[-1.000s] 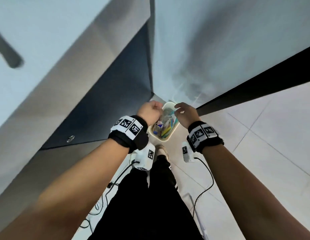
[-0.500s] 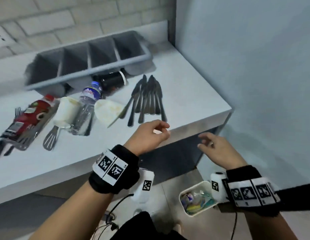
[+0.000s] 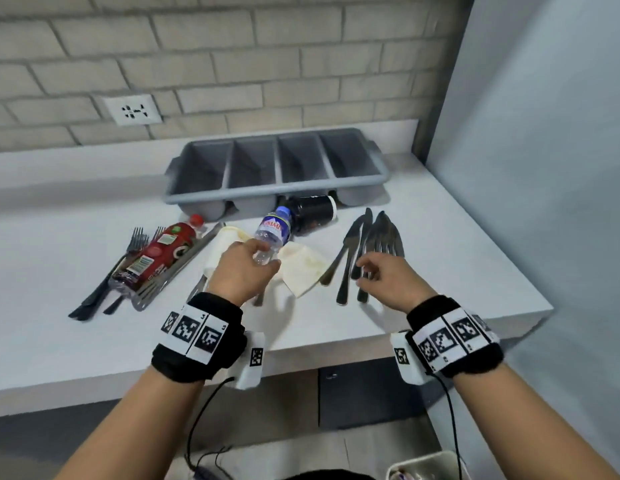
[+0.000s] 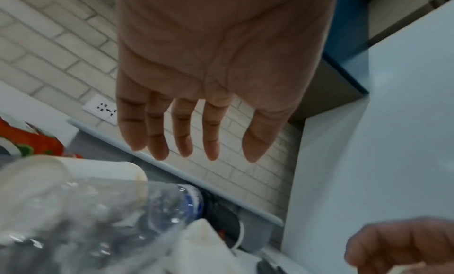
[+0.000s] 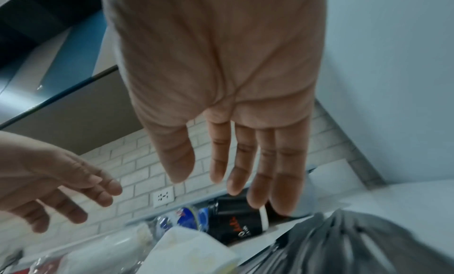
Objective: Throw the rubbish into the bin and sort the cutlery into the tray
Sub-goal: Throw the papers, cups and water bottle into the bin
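On the white counter [image 3: 440, 271] lies a clear water bottle [image 3: 272, 230] with a blue cap. My left hand [image 3: 265, 258] hovers over its base with straight fingers and holds nothing; the left wrist view shows that hand [image 4: 209, 154] open above the bottle [image 4: 98, 210]. Several dark knives [image 3: 371, 244] lie to the right. My right hand [image 3: 364, 271] is open just above their handles, and the right wrist view shows it [image 5: 216, 181] empty. The grey tray [image 3: 267, 195] with empty compartments stands at the back. A white bin [image 3: 426, 462] sits on the floor, bottom right.
A black cup [image 3: 312, 213] lies on its side against the tray. A white paper cup [image 3: 222, 244] and a flattened white cup [image 3: 301, 268] flank the bottle. At the left, a red-labelled bottle [image 3: 156, 251] rests on forks [image 3: 135, 237] and a slotted turner [image 3: 152, 292]. A wall rises right.
A second ago both hands were down at the bin on the floor. They have risen to the counter and moved forward, the left over the water bottle, the right over the knives.
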